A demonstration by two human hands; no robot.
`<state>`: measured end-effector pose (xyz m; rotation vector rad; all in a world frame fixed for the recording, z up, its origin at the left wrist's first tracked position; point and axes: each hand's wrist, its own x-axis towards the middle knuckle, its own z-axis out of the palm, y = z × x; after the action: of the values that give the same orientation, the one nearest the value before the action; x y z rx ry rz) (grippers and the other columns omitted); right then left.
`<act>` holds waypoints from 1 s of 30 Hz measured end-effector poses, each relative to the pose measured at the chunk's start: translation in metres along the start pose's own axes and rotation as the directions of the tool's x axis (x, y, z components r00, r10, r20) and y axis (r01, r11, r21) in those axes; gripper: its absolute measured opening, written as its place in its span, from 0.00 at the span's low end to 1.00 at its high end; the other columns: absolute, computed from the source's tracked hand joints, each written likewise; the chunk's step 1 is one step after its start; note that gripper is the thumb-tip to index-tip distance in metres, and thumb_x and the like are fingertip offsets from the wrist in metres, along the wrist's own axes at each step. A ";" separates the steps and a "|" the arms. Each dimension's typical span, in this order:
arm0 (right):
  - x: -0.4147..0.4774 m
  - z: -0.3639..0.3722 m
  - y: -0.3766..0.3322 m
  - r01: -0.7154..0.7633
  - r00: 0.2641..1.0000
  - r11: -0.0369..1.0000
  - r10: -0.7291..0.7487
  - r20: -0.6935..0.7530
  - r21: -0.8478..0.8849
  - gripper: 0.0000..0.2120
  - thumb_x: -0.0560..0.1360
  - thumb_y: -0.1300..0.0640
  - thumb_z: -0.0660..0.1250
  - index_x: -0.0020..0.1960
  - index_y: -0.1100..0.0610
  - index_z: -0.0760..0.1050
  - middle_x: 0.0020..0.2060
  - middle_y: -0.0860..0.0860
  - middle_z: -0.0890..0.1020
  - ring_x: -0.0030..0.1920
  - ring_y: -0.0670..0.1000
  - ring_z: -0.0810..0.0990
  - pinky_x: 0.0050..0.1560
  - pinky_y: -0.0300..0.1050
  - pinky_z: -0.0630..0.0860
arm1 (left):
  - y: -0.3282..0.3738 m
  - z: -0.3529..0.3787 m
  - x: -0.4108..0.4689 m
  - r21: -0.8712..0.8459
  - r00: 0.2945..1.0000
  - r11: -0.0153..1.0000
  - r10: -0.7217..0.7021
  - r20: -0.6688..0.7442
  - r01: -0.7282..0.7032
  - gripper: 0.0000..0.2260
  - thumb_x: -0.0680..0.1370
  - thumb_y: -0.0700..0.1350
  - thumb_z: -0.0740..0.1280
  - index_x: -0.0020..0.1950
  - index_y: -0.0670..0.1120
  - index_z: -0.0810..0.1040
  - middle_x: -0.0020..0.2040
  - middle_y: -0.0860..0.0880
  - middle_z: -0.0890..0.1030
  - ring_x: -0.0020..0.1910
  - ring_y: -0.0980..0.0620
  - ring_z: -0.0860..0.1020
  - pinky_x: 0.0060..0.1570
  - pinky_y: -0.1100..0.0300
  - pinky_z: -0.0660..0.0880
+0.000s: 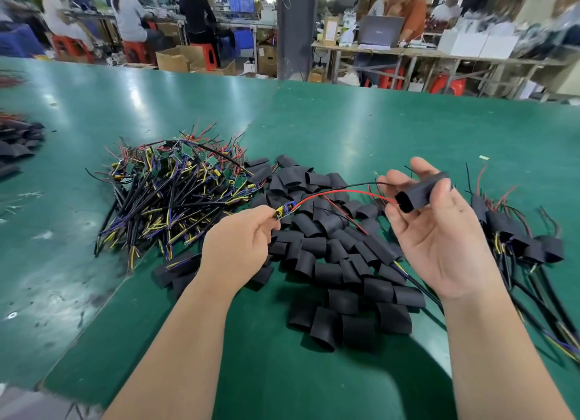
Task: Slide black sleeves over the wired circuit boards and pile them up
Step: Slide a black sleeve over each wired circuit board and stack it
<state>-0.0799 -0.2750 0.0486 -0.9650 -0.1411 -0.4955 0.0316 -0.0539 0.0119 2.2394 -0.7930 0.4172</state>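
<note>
At three o'clock few sleeved boards (518, 237) lay piled, many bare boards (175, 193) waited at ten; left hand (238, 247) pinched one board (284, 211), right hand (439, 231) gripped a sleeve (420, 192), wires seemingly just threaded

A dark pillar (296, 27) rises behind the green table (376, 130).

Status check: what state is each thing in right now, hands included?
left hand: pinching a bare board.
right hand: holding a sleeve, mouth toward the board.
red wire: runs from board to sleeve's mouth; board outside.
bare boards: tangled heap, unsleeved.
loose sleeves: empty, scattered.
sleeved boards: piled on the right.
</note>
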 end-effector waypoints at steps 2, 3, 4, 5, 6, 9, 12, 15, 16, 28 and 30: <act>-0.002 0.001 0.000 -0.007 1.000 1.000 0.007 0.004 -0.015 0.16 0.75 0.49 0.63 0.60 0.53 0.73 0.52 0.51 0.84 0.60 0.52 0.80 0.51 0.39 0.78 | 0.001 0.000 0.000 -0.003 1.000 1.000 -0.008 0.000 0.008 0.10 0.77 0.39 0.60 0.42 0.52 0.76 0.31 0.58 0.75 0.32 0.55 0.71 0.33 0.58 0.70; -0.002 0.002 0.000 -0.008 1.000 1.000 0.008 0.005 -0.007 0.16 0.75 0.49 0.62 0.60 0.53 0.74 0.52 0.51 0.84 0.60 0.52 0.80 0.51 0.40 0.78 | 0.001 0.000 0.000 -0.002 1.000 1.000 -0.007 0.002 0.007 0.10 0.77 0.39 0.60 0.41 0.53 0.76 0.31 0.59 0.75 0.32 0.55 0.71 0.33 0.58 0.70; -0.002 0.003 0.001 -0.008 1.000 1.000 0.008 0.001 0.005 0.15 0.75 0.49 0.62 0.59 0.52 0.75 0.52 0.51 0.84 0.59 0.53 0.80 0.50 0.40 0.79 | 0.000 0.000 0.000 -0.001 1.000 1.000 -0.009 0.002 0.009 0.11 0.77 0.39 0.60 0.41 0.53 0.75 0.31 0.59 0.75 0.32 0.56 0.71 0.32 0.59 0.69; -0.001 0.004 0.002 -0.009 1.000 1.000 0.010 -0.018 0.017 0.14 0.74 0.48 0.62 0.58 0.52 0.76 0.51 0.51 0.84 0.59 0.53 0.81 0.50 0.40 0.79 | 0.000 0.001 0.000 0.000 1.000 1.000 -0.012 -0.001 0.012 0.11 0.78 0.38 0.61 0.41 0.53 0.76 0.31 0.59 0.75 0.31 0.57 0.71 0.32 0.61 0.67; -0.001 0.005 0.002 -0.010 0.998 0.999 0.012 -0.058 0.032 0.14 0.74 0.48 0.62 0.57 0.51 0.76 0.51 0.51 0.84 0.58 0.52 0.81 0.49 0.39 0.79 | 0.000 0.001 0.000 -0.001 1.000 1.000 -0.014 -0.007 0.014 0.11 0.78 0.37 0.62 0.42 0.52 0.77 0.30 0.60 0.74 0.30 0.58 0.71 0.31 0.62 0.66; 0.003 0.005 0.006 -0.002 0.959 0.992 0.037 -0.282 0.125 0.11 0.75 0.48 0.62 0.54 0.53 0.74 0.50 0.52 0.85 0.55 0.51 0.83 0.45 0.38 0.79 | 0.000 0.001 -0.001 -0.008 0.999 1.000 0.003 -0.031 -0.004 0.10 0.78 0.37 0.63 0.44 0.50 0.79 0.30 0.60 0.74 0.30 0.61 0.71 0.31 0.64 0.64; 0.004 0.006 0.010 -0.011 0.911 0.971 0.109 -0.397 0.240 0.11 0.79 0.50 0.60 0.53 0.57 0.73 0.48 0.53 0.85 0.53 0.50 0.84 0.43 0.37 0.80 | 0.000 0.001 -0.001 -0.021 0.999 1.000 0.016 -0.044 -0.017 0.10 0.79 0.37 0.63 0.44 0.50 0.79 0.30 0.59 0.74 0.30 0.60 0.71 0.31 0.64 0.65; 0.002 0.013 0.012 -0.059 0.922 0.958 0.160 -0.354 0.280 0.16 0.78 0.49 0.60 0.55 0.61 0.76 0.49 0.53 0.85 0.53 0.48 0.83 0.44 0.37 0.80 | 0.000 0.001 -0.001 -0.016 0.999 1.000 0.013 -0.050 -0.014 0.10 0.79 0.38 0.63 0.44 0.50 0.78 0.30 0.59 0.73 0.29 0.61 0.71 0.30 0.65 0.63; 0.001 0.016 0.012 -0.077 0.934 0.958 0.166 -0.317 0.278 0.17 0.76 0.48 0.61 0.53 0.61 0.79 0.49 0.53 0.85 0.54 0.48 0.83 0.44 0.36 0.80 | 0.000 0.001 -0.001 -0.018 0.998 1.000 0.009 -0.054 -0.010 0.10 0.79 0.38 0.63 0.43 0.50 0.78 0.29 0.59 0.73 0.30 0.61 0.71 0.30 0.65 0.64; -0.004 0.030 0.012 -0.074 0.982 0.975 0.108 -0.156 0.211 0.15 0.73 0.46 0.59 0.53 0.55 0.71 0.51 0.53 0.85 0.56 0.51 0.82 0.48 0.38 0.80 | 0.000 0.002 0.001 0.031 0.995 0.996 -0.076 -0.064 0.078 0.10 0.79 0.39 0.62 0.43 0.53 0.78 0.30 0.59 0.75 0.29 0.60 0.71 0.28 0.62 0.63; -0.005 0.029 0.014 -0.060 0.986 0.981 0.087 -0.143 0.182 0.12 0.74 0.47 0.60 0.51 0.53 0.72 0.53 0.53 0.84 0.57 0.52 0.82 0.49 0.39 0.79 | 0.000 0.002 0.001 0.056 0.995 0.995 -0.075 -0.070 0.079 0.10 0.78 0.39 0.62 0.44 0.53 0.79 0.30 0.59 0.74 0.30 0.56 0.72 0.29 0.60 0.67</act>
<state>-0.0743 -0.2427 0.0530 -0.7532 -0.0129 -0.4771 0.0326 -0.0557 0.0111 2.2892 -0.6649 0.4819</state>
